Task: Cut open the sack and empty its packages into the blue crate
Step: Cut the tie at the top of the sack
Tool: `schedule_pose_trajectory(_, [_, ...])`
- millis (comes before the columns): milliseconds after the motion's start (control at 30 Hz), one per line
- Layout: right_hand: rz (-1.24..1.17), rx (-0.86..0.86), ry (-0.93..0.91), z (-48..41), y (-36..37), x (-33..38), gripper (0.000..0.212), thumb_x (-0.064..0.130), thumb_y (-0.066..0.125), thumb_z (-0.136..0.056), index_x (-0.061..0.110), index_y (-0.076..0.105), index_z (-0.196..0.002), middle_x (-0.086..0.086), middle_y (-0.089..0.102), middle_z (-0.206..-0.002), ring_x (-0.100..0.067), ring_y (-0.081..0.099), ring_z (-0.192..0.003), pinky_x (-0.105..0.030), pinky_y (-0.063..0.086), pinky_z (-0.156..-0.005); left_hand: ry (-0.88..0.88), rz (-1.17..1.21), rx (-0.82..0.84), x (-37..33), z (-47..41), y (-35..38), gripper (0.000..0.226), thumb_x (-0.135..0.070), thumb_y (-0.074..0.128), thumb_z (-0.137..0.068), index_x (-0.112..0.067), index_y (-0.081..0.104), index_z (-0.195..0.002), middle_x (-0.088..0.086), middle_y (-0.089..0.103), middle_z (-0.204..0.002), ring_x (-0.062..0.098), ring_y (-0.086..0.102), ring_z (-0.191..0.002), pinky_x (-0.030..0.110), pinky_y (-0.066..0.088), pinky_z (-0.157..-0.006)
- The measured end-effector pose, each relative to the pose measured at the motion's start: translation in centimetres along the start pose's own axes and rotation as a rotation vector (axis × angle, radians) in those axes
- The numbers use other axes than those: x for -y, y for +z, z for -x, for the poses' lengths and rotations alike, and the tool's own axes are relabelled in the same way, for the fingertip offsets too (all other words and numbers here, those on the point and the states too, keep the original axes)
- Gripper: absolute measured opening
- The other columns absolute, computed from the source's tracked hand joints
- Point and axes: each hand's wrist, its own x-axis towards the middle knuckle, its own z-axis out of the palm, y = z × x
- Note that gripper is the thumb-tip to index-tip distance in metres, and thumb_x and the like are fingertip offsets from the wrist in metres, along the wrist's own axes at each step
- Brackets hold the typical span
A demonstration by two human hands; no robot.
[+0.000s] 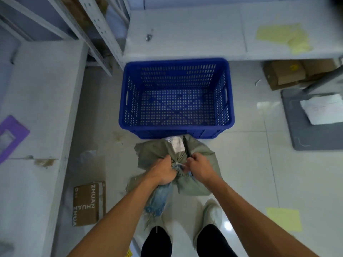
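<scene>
- Blue crate (176, 61): one. It stands on the tiled floor against the foot of a white shelf unit (185, 34), open side up. Its perforated bottom is in full view, and two handle slots show, one in each end wall.
- Sack (200, 184): one, grey-green woven, lying on the floor between the crate's near wall and the person's feet. Its far edge meets the crate wall in the view; whether they touch cannot be told. The neck is gathered and bound with a pale tie (179, 164). The contents are hidden.
- Label (175, 144): one white slip on the sack's far side.
- Left hand (165, 172): clenched round the bunched neck of the sack.
- Right hand (199, 167): fingers curled round a thin dark tool (186, 147), which lies over the sack and points toward the crate, beside the tie.
- Yellow sheets: two, one on the shelf (284, 37) and one on the floor (284, 218).
- Flattened carton (89, 203): one, printed "ZHUAN", on the floor at left.
- Cartons (285, 73): at least two under the shelf at right.
- Purple frame (16, 127): one, on the left-hand surface.
</scene>
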Motion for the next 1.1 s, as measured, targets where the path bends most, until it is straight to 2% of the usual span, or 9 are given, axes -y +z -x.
schedule_pose_trajectory(167, [-0.012,0.009,-0.047,8.1,-4.4,6.2,0.018,0.01,0.056,-0.09,0.012,0.06,-0.072,-0.005,0.071,-0.067,-0.022,0.067,-0.064,-0.036,0.054,-0.063,0.02,0.026,-0.049,-4.2,8.6,-4.2,0.02,-0.026,0.057,-0.092,-0.016,0.048,-0.108,0.01,0.062,-0.119,0.028,0.06,-0.104,0.038,0.049,-0.082])
schedule_pose_trajectory(267, [0.015,0.022,-0.113,12.6,-7.1,9.6,0.009,0.016,0.063,-0.087,0.011,0.068,-0.081,-0.001,0.071,-0.069,-0.016,0.066,-0.061,-0.027,0.053,-0.057,0.039,0.015,-0.032,-6.8,13.3,-6.7,0.044,-0.036,0.061,-0.094,-0.013,0.045,-0.128,0.011,0.056,-0.137,0.028,0.056,-0.121,0.037,0.048,-0.093])
schedule_pose_trajectory(367, [0.009,0.059,-0.151,16.7,-9.2,12.5,0.01,0.015,0.066,-0.085,0.009,0.074,-0.085,-0.001,0.072,-0.072,-0.013,0.064,-0.063,-0.023,0.05,-0.057,0.049,0.031,-0.102,-8.5,17.9,-8.9,0.078,-0.061,0.071,-0.081,-0.013,0.044,-0.136,0.007,0.057,-0.137,0.027,0.057,-0.122,0.035,0.048,-0.088])
schedule_pose_trajectory(433, [-0.088,0.084,-0.154,19.2,-10.5,14.6,0.009,0.007,0.065,-0.087,0.004,0.073,-0.086,-0.002,0.068,-0.07,-0.009,0.061,-0.058,-0.019,0.048,-0.053,0.072,0.096,-0.188,-9.8,20.5,-10.5,0.086,-0.069,0.072,-0.076,-0.013,0.046,-0.136,0.006,0.06,-0.135,0.025,0.059,-0.119,0.034,0.048,-0.087])
schedule_pose_trajectory(600, [-0.277,0.14,-0.17,24.6,-13.0,18.9,0.019,0.003,0.055,-0.095,-0.009,0.067,-0.102,-0.024,0.073,-0.091,-0.023,0.069,-0.068,-0.024,0.057,-0.056,0.103,0.152,-0.312,-11.9,25.2,-13.0,0.066,-0.065,0.058,-0.09,-0.015,0.048,-0.131,0.006,0.063,-0.128,0.025,0.06,-0.116,0.037,0.049,-0.09])
schedule_pose_trajectory(700, [-0.335,0.159,-0.192,27.3,-13.3,21.0,0.018,0.001,0.05,-0.097,-0.007,0.064,-0.106,-0.024,0.07,-0.092,-0.024,0.067,-0.068,-0.026,0.058,-0.059,0.157,0.163,-0.454,-12.9,27.8,-13.9,0.047,-0.044,0.061,-0.095,-0.018,0.048,-0.131,0.004,0.064,-0.114,0.023,0.06,-0.108,0.033,0.047,-0.086])
schedule_pose_trajectory(833, [-0.357,0.128,-0.264,29.2,-13.1,22.4,0.019,0.0,0.05,-0.098,-0.012,0.059,-0.109,-0.028,0.069,-0.096,-0.029,0.068,-0.078,-0.032,0.06,-0.068,0.262,0.19,-0.643,-13.4,29.9,-14.7,0.022,-0.035,0.063,-0.092,-0.022,0.071,-0.107,0.003,0.076,-0.097,0.023,0.07,-0.09,0.038,0.057,-0.079])
schedule_pose_trajectory(967, [-0.423,0.127,-0.287,30.7,-13.4,23.2,0.016,0.001,0.054,-0.098,-0.003,0.061,-0.111,-0.02,0.073,-0.093,-0.02,0.072,-0.073,-0.025,0.06,-0.061,0.294,0.184,-0.727,-13.3,30.9,-15.7,0.021,-0.038,0.064,-0.091,-0.019,0.071,-0.088,0.0,0.074,-0.08,0.019,0.068,-0.072,0.04,0.058,-0.066])
schedule_pose_trajectory(1100, [-0.458,0.161,-0.296,31.9,-13.8,23.0,0.023,0.0,0.063,-0.092,0.003,0.059,-0.114,-0.019,0.076,-0.094,-0.028,0.074,-0.073,-0.025,0.059,-0.06,0.361,0.121,-0.758,-12.9,31.5,-16.1,0.024,-0.043,0.058,-0.096,-0.022,0.063,-0.085,-0.002,0.07,-0.073,0.018,0.066,-0.065,0.036,0.057,-0.06])
